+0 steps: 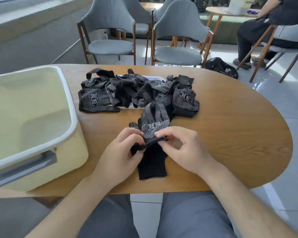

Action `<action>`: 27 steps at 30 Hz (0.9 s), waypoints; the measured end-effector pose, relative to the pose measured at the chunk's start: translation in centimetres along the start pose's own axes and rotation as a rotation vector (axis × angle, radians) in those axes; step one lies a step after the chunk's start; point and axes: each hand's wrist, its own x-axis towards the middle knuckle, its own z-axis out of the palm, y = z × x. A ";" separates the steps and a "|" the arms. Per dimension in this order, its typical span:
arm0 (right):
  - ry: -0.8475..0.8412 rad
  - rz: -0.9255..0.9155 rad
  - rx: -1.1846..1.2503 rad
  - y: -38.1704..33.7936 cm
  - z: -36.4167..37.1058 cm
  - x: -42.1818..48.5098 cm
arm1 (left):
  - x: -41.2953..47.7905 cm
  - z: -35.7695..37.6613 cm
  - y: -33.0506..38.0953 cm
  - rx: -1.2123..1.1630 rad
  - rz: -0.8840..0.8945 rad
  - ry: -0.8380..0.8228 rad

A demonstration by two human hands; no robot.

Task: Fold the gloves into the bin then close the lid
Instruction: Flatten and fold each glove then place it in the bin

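A black dotted glove lies flat on the wooden table in front of me, fingers pointing away. Its plain black cuff end reaches toward the table's near edge. My left hand and my right hand both pinch a raised fold of the black fabric at the glove's wrist. Behind it sits a heap of several more black dotted gloves. The pale yellow bin with a white rim stands open at the left, nothing visible inside. A white flat piece, perhaps the lid, shows under the heap.
Grey chairs stand beyond the table. A seated person in black is at the far right beside another table. A black bag lies on the floor. My grey-trousered legs are under the near edge.
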 end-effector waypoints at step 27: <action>-0.042 -0.195 -0.256 0.5 0.6 -3.0 | -1.7 -0.6 0.8 -0.068 0.025 -0.088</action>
